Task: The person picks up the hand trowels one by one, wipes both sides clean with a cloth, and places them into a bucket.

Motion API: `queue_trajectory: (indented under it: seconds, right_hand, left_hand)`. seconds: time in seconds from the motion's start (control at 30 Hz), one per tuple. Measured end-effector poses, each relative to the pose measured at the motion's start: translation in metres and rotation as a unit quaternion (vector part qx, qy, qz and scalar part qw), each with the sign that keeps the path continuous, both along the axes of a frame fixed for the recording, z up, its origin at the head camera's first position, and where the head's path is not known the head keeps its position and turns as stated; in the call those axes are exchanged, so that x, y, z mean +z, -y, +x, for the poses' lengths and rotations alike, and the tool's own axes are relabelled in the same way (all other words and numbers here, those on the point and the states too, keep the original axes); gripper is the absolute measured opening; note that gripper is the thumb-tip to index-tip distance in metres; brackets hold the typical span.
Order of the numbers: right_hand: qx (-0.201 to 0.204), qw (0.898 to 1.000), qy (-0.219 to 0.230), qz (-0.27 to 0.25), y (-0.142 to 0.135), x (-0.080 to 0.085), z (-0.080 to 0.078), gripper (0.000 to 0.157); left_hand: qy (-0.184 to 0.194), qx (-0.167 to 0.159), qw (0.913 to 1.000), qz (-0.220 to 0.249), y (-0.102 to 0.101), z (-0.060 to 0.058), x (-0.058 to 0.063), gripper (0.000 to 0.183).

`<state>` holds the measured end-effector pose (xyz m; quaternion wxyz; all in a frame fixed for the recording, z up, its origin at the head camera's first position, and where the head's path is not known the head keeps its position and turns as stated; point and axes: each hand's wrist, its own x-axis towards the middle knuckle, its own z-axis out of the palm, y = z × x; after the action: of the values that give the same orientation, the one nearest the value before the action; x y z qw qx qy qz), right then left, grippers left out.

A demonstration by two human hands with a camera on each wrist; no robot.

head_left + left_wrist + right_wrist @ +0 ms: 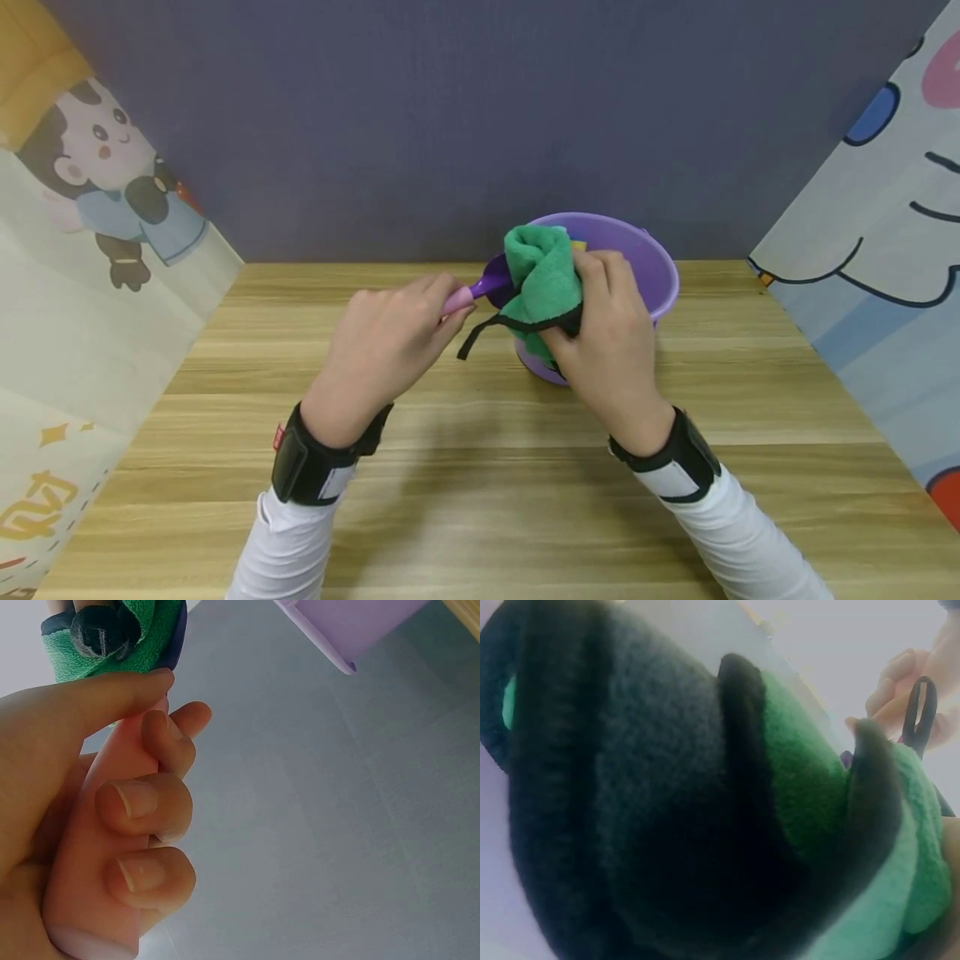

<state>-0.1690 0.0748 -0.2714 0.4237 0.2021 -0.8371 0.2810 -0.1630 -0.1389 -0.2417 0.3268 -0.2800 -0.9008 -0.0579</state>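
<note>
My left hand (393, 333) grips the pink handle (97, 825) of a toy shovel, fingers wrapped round it. The shovel's purple blade (495, 279) points up and to the right, partly hidden by a green cloth (547, 287). My right hand (611, 333) holds that bunched cloth, which has a black border and a hanging black loop (474, 335), against the blade. In the right wrist view the cloth (802, 772) fills most of the picture, its dark folds nearest. Right behind the cloth stands a purple bucket (652, 267).
A small yellow piece (578, 246) shows inside the bucket, by the cloth. The wooden table (450, 500) ends at a dark back wall (412, 125). Cartoon-printed panels rise on the left (112, 333) and right (862, 250).
</note>
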Motion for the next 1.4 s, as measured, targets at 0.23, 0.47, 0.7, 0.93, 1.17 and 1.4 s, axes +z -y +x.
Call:
queue_trajectory:
  seconds: [0.23, 0.47, 0.7, 0.93, 1.17, 1.4]
  right_hand:
    - [0.000, 1.000, -0.001, 0.001, 0.0001, -0.0007, -0.0007, 0.057]
    - [0.001, 1.000, -0.001, 0.004, -0.0006, -0.0005, -0.0010, 0.058]
    - [0.004, 1.000, -0.004, 0.004, -0.0006, -0.0005, -0.0012, 0.058]
    - [0.000, 1.000, -0.005, 0.001, -0.0003, -0.0005, -0.0015, 0.057]
    - [0.001, 1.000, -0.011, -0.006, -0.0008, 0.0005, -0.0026, 0.054]
    - [-0.003, 1.000, -0.008, -0.009, -0.0021, 0.0014, -0.0043, 0.053]
  left_hand:
    - [-0.002, 0.002, 1.0000, 0.001, -0.0002, 0.0001, 0.0001, 0.029]
    - [-0.009, 0.001, 1.0000, 0.002, -0.0004, 0.0002, -0.0005, 0.030]
    - [-0.010, -0.002, 1.0000, 0.002, -0.0003, -0.0001, -0.0005, 0.030]
    - [-0.005, -0.003, 1.0000, 0.002, -0.0001, -0.0003, -0.0009, 0.030]
    - [-0.003, -0.007, 1.0000, 0.002, -0.0003, -0.0007, -0.0015, 0.030]
    - [0.000, -0.006, 1.0000, 0.003, -0.0005, -0.0016, -0.0002, 0.030]
